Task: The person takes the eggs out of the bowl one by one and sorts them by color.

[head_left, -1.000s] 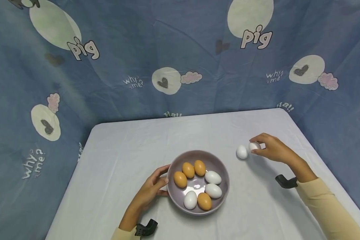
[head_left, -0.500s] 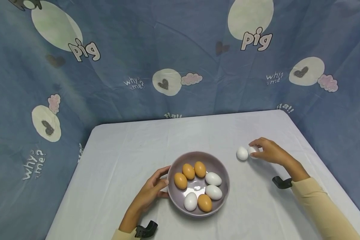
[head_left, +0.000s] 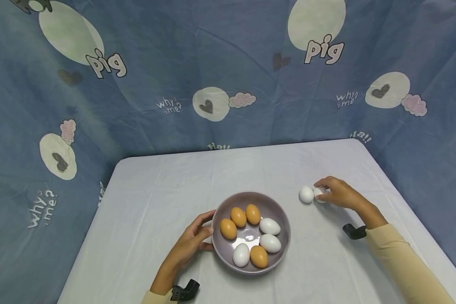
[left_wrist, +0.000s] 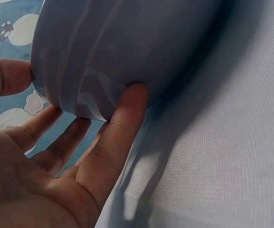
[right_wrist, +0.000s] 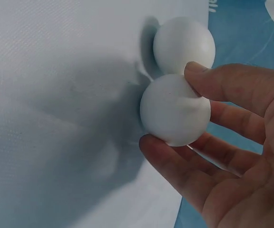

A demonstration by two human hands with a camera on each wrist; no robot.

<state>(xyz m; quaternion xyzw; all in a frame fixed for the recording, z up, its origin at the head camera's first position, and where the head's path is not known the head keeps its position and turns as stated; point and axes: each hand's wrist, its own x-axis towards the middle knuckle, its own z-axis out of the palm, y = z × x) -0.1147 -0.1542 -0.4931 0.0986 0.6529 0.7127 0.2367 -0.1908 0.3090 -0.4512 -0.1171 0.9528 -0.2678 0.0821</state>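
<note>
A purple-grey bowl (head_left: 252,196) stands on the table with several brown eggs (head_left: 228,228) and 3 white eggs (head_left: 270,243) inside. My left hand (head_left: 190,240) holds the bowl's left side, its thumb and fingers spread round the outer wall; the left wrist view shows the fingertips against the bowl wall (left_wrist: 103,52). To the right of the bowl, my right hand (head_left: 340,193) grips a white egg (right_wrist: 175,109) between thumb and fingers. Another white egg (head_left: 306,194) lies on the cloth just left of it, and the two look to be touching.
A white cloth covers the table (head_left: 167,185). Behind and at both sides hangs a blue printed curtain (head_left: 144,122). Each wrist wears a black band (head_left: 185,290).
My right hand has come down and a little to the left with its egg, bringing it close against the other white egg. The left hand and the bowl stay put.
</note>
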